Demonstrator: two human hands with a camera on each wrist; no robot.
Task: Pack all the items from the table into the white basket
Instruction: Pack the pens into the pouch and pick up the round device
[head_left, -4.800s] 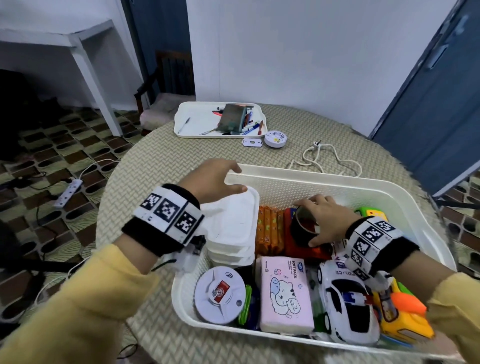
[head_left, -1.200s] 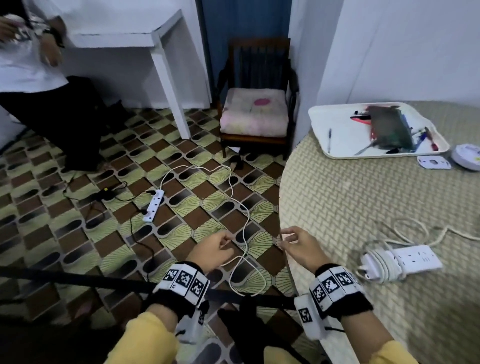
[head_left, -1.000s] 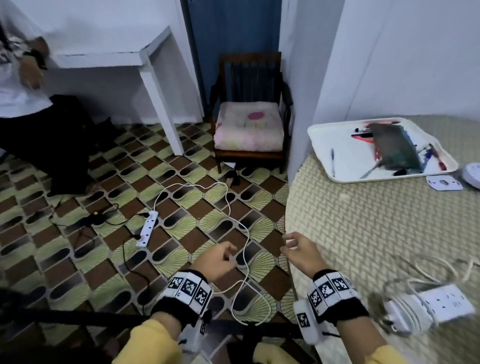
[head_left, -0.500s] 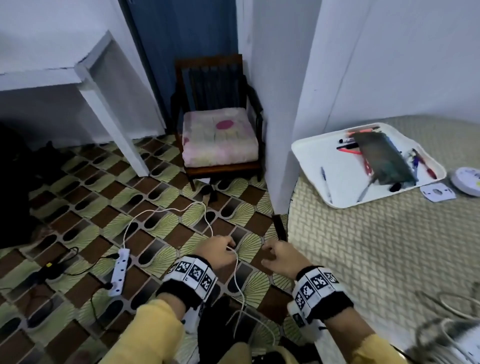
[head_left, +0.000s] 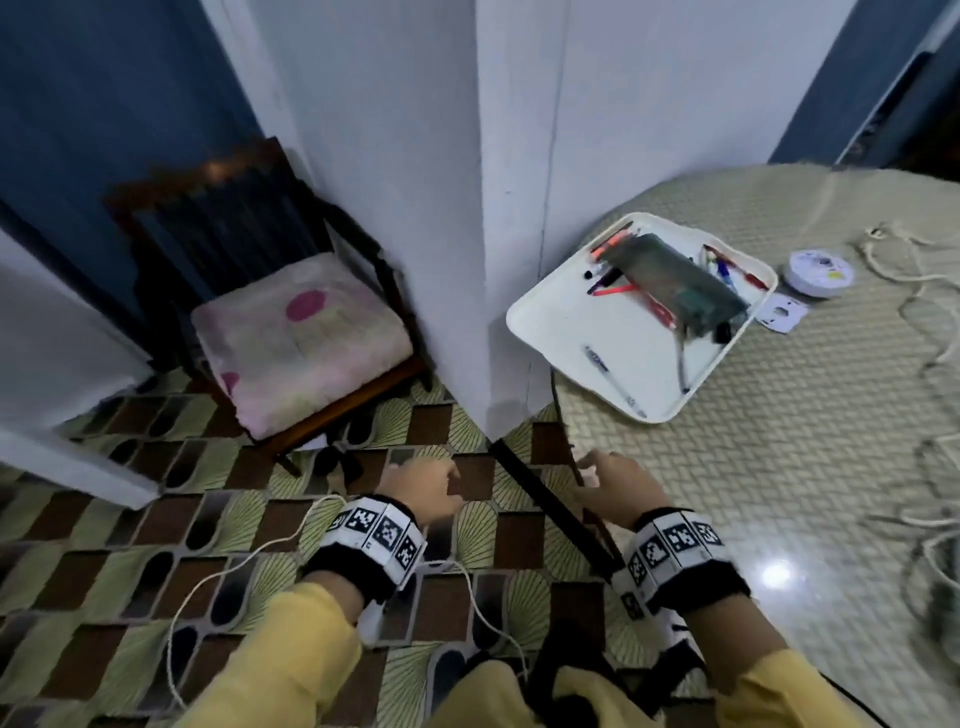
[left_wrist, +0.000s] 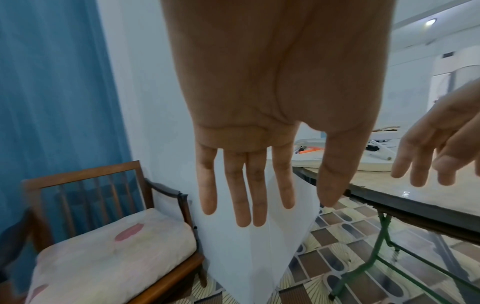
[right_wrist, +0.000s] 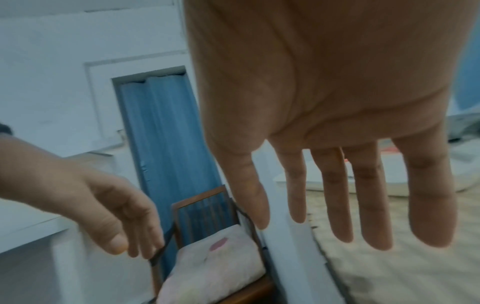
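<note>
Left hand (head_left: 427, 496) hovering over the patterned floor (head_left: 156, 545), fingers (left_wrist: 244, 185) straight and spread, grasping nothing. Right hand (head_left: 615, 488) at the near edge of the worktop (head_left: 779, 467), fingers (right_wrist: 363, 195) likewise straight and loose, released, nothing in it. Both palms facing down, the two hands near each other but apart.

White basket out of view in every picture; no telling where it sits.

On the worktop, a white tray (head_left: 545, 322) near the far left edge, long axis running from near right to far left corner. Inside it a dark green pouch (head_left: 680, 283) lying flat, long axis slanting from upper left to lower right, with red and blue pens (head_left: 613, 288) scattered beside it and a single pen (head_left: 595, 359) apart in the near part. Just right of the tray a small white card (head_left: 782, 312), then a round white disc (head_left: 818, 273). White cord (head_left: 924, 312) looping along the right side of the worktop.

On the floor, a thin white cable (head_left: 218, 582) trailing under the left wrist. Wooden chair (head_left: 244, 218) with a pale cushion (head_left: 296, 338) against the white pillar (head_left: 467, 208), well apart from the hands.
</note>
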